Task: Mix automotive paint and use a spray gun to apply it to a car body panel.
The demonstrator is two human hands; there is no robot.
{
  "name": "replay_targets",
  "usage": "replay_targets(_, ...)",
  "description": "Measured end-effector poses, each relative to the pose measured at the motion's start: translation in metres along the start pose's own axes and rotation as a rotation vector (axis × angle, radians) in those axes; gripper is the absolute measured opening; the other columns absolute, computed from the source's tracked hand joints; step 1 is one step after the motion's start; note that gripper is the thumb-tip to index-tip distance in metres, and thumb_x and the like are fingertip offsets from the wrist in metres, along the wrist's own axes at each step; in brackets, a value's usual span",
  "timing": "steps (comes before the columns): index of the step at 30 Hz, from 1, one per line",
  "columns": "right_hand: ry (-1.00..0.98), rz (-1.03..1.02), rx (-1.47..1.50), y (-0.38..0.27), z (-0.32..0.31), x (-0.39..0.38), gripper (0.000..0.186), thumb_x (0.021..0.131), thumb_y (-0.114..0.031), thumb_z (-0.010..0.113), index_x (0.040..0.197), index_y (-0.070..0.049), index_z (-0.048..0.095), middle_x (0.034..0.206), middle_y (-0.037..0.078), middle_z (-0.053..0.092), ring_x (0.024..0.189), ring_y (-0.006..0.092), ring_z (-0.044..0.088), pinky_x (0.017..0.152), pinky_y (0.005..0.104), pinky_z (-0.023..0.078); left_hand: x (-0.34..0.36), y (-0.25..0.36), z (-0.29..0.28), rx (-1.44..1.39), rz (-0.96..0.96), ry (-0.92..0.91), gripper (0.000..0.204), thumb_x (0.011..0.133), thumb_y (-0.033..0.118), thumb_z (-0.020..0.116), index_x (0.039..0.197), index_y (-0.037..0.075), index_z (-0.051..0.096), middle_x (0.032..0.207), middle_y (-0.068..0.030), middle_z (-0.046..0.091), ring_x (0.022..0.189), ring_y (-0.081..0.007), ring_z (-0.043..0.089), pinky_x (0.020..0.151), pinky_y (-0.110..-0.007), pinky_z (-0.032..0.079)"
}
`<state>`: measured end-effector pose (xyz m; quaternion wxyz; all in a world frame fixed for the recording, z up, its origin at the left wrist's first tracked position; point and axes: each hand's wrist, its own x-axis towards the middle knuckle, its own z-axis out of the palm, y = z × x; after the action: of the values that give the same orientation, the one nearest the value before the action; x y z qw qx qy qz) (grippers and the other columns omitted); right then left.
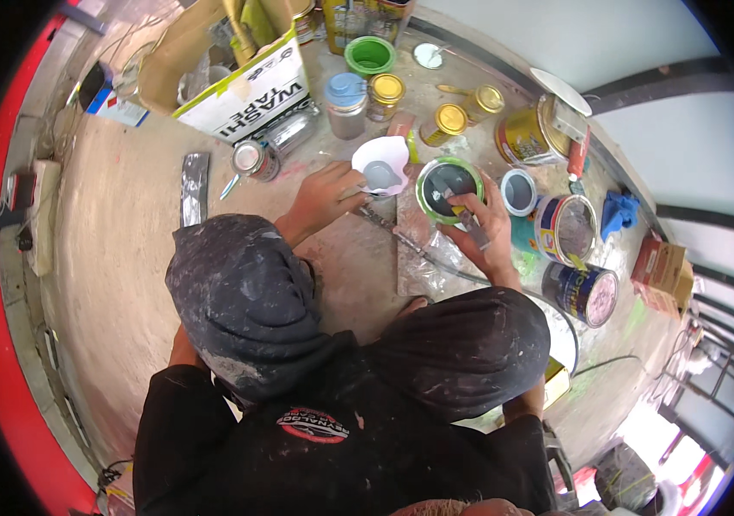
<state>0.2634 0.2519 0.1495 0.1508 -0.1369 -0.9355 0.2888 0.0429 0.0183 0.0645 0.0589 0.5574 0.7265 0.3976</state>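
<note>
My left hand [326, 194] grips the near-left edge of a white cup [393, 151] with a wavy rim and some grey material in it. To its right stands a round tub [425, 206] with a green rim and dark grey paint inside. My right hand [488, 225] is closed around a putty knife [472, 225] at the tub's right side. A flat metal blade [446, 191] reaches over the paint; whether it belongs to that same knife I cannot tell. Just right of the tub sits a smaller white-rimmed container [518, 192] of grey paint.
A cardboard box [238, 90] stands far left, beside a blue-lidded jar [347, 103]. Several yellow-lidded cans [444, 125] and a green bowl [370, 56] are at the back. Large paint cans [566, 228] line the right. A hose [423, 254] crosses the floor by my knees.
</note>
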Motion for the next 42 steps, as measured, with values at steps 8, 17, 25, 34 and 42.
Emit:
replay_targets(8,0.386,0.260,-0.025,0.040,0.063,-0.019,0.041,0.062,-0.015,0.092,0.099,-0.011,0.072,0.138,0.026,0.056,0.125,0.0447,0.055,0.104,0.0479,0.047,0.006,0.008,0.004,-0.036,-0.020,0.053,0.031,0.081,0.023,0.084,0.101,0.007,0.066,0.103,-0.0133,0.069,0.095,-0.0332,0.066,0.079,-0.041,0.052)
replay_targets(17,0.567,0.392,0.114,0.078,0.102,0.011,0.046,0.068,-0.014,0.091,0.110,-0.011,0.072,0.143,0.025,0.050,0.131,0.0450,0.050,0.108,0.0475,0.044,0.003,0.002,0.008,-0.036,-0.028,0.040,0.039,0.076,0.028,0.088,0.101,0.007,0.067,0.103,-0.0130,0.070,0.093,-0.0335,0.067,0.077,-0.042,0.054)
replay_targets(25,0.756,0.437,0.213,0.023,0.099,-0.032,0.048,0.078,0.000,0.076,0.125,-0.002,0.063,0.139,0.022,0.052,0.124,0.0384,0.055,0.096,0.0407,0.051,0.011,0.005,0.010,0.023,-0.046,0.045,0.040,0.075,0.029,0.089,0.100,0.007,0.067,0.105,-0.0124,0.069,0.096,-0.0328,0.066,0.078,-0.041,0.054)
replay_targets(34,0.109,0.254,0.292,-0.006,0.109,0.030,0.044,0.093,-0.043,0.071,0.119,-0.008,0.063,0.091,0.018,0.071,0.077,0.0375,0.069,0.067,0.0477,0.055,0.002,0.006,0.018,-0.115,-0.129,0.074,0.041,0.073,0.018,0.090,0.104,0.006,0.066,0.107,-0.0135,0.068,0.093,-0.0333,0.067,0.079,-0.039,0.053)
replay_targets(42,0.068,0.287,0.142,-0.002,0.122,0.061,0.039,0.089,-0.040,0.070,0.105,-0.005,0.065,0.083,0.017,0.074,0.075,0.0398,0.072,0.067,0.0517,0.056,0.000,0.013,0.033,-0.313,-0.328,0.168,0.091,0.077,0.012,0.090,0.153,0.002,0.041,0.129,-0.0180,0.066,0.119,-0.0262,0.065,0.103,-0.036,0.051)
